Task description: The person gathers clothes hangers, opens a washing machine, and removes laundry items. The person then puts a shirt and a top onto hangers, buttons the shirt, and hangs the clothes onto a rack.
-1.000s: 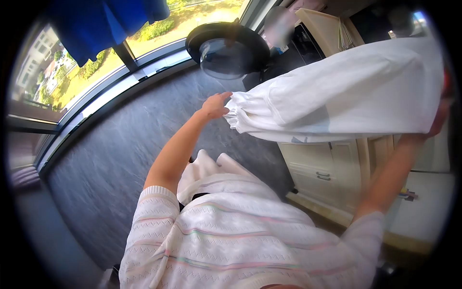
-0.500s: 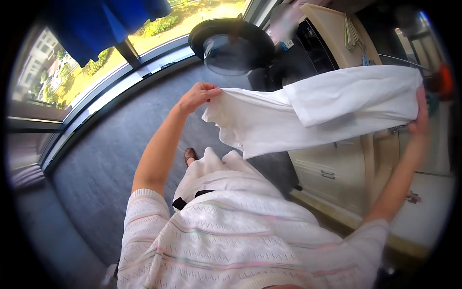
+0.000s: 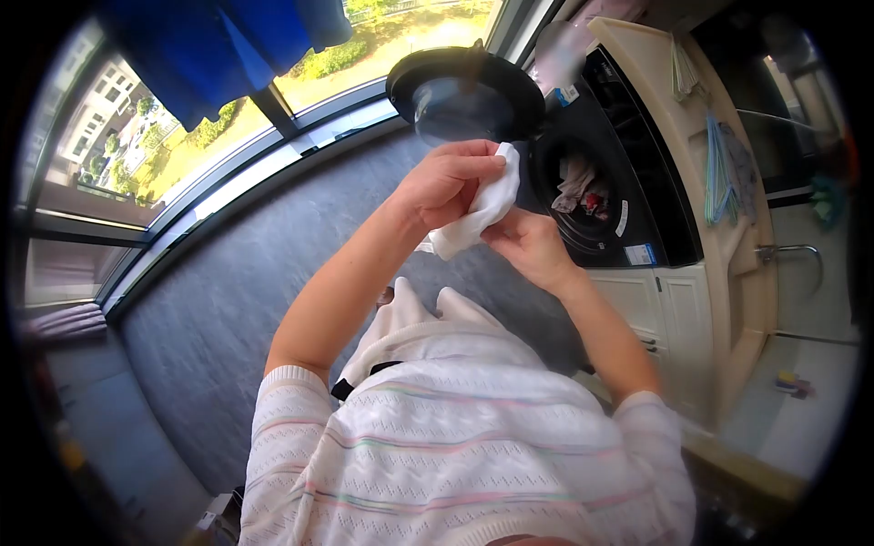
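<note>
A white garment (image 3: 482, 217) is bunched into a small bundle between my two hands, in front of my body. My left hand (image 3: 446, 182) has its fingers wrapped round the upper left side, thumb on top. Lower on the right, my right hand (image 3: 533, 246) pinches the cloth, its fingertips partly hidden. Just beyond my hands stands a black front-loading washing machine (image 3: 669, 173) with its round door (image 3: 405, 86) swung open. Crumpled laundry (image 3: 575, 187), with a red patch, lies in the drum opening.
Blue clothing (image 3: 218, 55) hangs before the window at upper left. To the right, striped cloths (image 3: 719, 173) hang at the beige counter (image 3: 733, 300), near a sink with a tap (image 3: 792, 248). A white cabinet (image 3: 637, 300) stands beside the washer. The floor (image 3: 218, 318) is grey.
The white garment, stretched wide between my hands before, is now gathered into a bundle. My right hand has come in from the far right to meet the left. The drum opening now shows.
</note>
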A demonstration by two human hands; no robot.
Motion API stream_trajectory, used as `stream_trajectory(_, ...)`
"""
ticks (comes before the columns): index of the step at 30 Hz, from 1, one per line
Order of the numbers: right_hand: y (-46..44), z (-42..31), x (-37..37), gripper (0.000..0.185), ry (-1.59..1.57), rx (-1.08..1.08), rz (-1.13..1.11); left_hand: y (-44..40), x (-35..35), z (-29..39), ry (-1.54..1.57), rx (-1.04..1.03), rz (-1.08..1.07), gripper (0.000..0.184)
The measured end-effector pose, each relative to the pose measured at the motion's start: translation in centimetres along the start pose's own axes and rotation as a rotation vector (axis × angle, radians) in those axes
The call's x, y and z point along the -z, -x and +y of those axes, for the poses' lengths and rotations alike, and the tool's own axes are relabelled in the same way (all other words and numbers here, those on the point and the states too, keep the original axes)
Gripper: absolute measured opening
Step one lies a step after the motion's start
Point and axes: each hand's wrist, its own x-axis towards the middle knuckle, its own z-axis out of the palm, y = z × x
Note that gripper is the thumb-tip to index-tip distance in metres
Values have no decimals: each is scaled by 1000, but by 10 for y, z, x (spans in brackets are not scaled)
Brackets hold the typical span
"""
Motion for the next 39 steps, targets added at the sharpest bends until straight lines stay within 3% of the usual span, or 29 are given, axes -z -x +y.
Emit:
stream_trajectory(2,-11,6,-5,18,-29,126,84,4,0,5,-16,7,21,30)
stream_trajectory(6,-18,10,-5,12,-221,20,107,15,10,5,-18,-9,12,36)
stream_trajectory(14,-33,4,-9,15,-125,109,55,36,18,30,-79,-117,-7,49)
stream_trajectory(17,-32,-6,6,17,3,90,10,44,20,30,-205,-96,84,58)
stream_trajectory(18,-34,-4,9,18,29,114,11,48,16,32,-251,-96,-26,65)
stream_trajectory(22,-38,-2,13,16,29,151,67,45,20,24,-950,-140,-36,72)
stream_trajectory(25,-37,1,17,15,111,139,16,49,10,33,-1417,-54,-9,62)
stream_trajectory(28,-34,6,23,13,189,143,-30,47,24,34,-1559,-80,38,51)
stream_trajectory(31,-30,7,29,16,151,85,-62,44,16,45,-1529,185,102,45)
stream_trajectory(34,-31,23,21,18,-455,-60,75,41,9,43,-1672,158,38,35)
stream_trajectory(37,-29,10,30,19,-990,-276,154,34,37,22,-1062,-71,53,26)
stream_trajectory(39,-31,22,30,18,-956,-253,180,30,41,15,-502,-110,91,26)
